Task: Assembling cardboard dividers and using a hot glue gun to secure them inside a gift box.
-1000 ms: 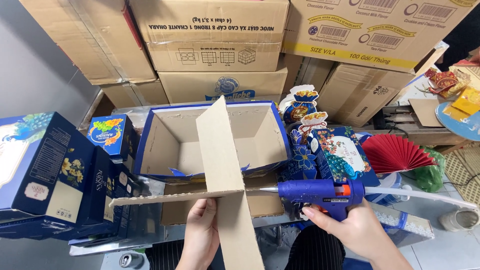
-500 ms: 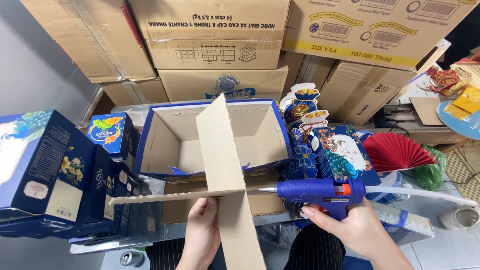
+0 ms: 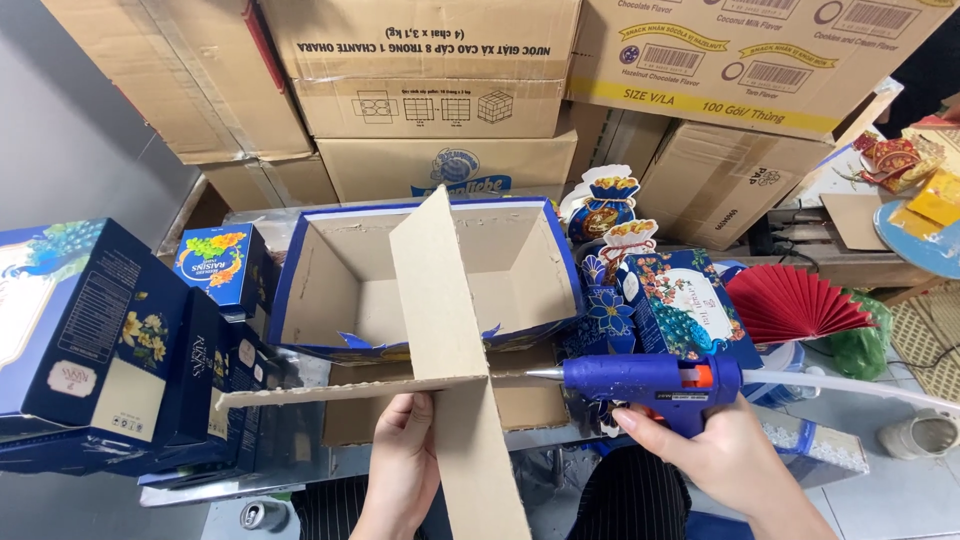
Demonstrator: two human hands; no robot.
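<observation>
1. While the plain brown cardboard cross-shaped divider (image 3: 440,375) is being held up in front of the body, its upright panel is being gripped at the lower edge by the left hand (image 3: 405,470), whose fingers (image 3: 412,432) are being pressed against the left face of that panel, pinching it against the thumb, which is hidden behind it.

2. The divider is being kept just above the near wall of the open blue-and-brown cardboard box (image 3: 420,275), which is lying behind it on the cluttered desk (image 3: 330,465).

3. Two long axes are being shown by the divider: the tall panel is running from the lower middle up and slightly left, away from the body, while the thin cross strip is lying nearly level, left to right, meeting the panel at a slot.

4. The blue plastic hot glue gun (image 3: 650,385) is being clasped by the right hand (image 3: 700,450), its fingers being wrapped shut around the grip.

5. The gun's long axis is being kept almost level, the metal nozzle being pointed to the left, with a white glue stick (image 3: 850,385) trailing out to the right.

6. The nozzle tip is being held just beside the joint where strip and panel are crossing, on its right side; whether it is touching cannot be told.

7. Of the two, the right hand is being kept further from that joint, while the left is lying directly below it.
</observation>
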